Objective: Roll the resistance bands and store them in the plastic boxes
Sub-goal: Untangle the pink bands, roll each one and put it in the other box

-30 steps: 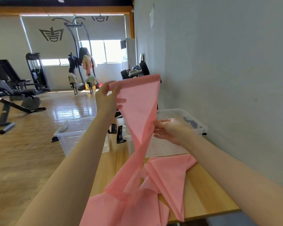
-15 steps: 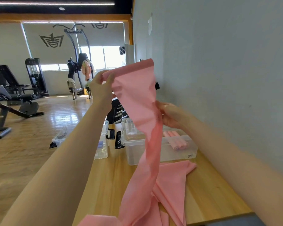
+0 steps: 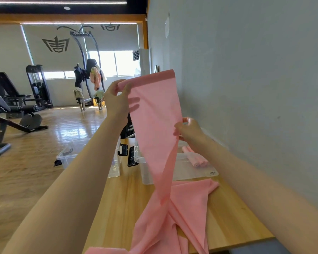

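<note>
Resistance band (image 3: 154, 114), pink: held upright above the desk (image 3: 117, 208), its lower length twisted and trailing onto the wood. Top corner pinched by the left hand (image 3: 117, 99); right edge gripped lower down by the right hand (image 3: 189, 130).

Plastic boxes: right box (image 3: 195, 171) holds rolled pink bands (image 3: 196, 158); left box (image 3: 92, 153) lies beside it, contents unclear.

Step judged: band being spread and straightened, rolling not yet begun. Next move calls for the twist to be undone and the top end turned over tightly.
</note>
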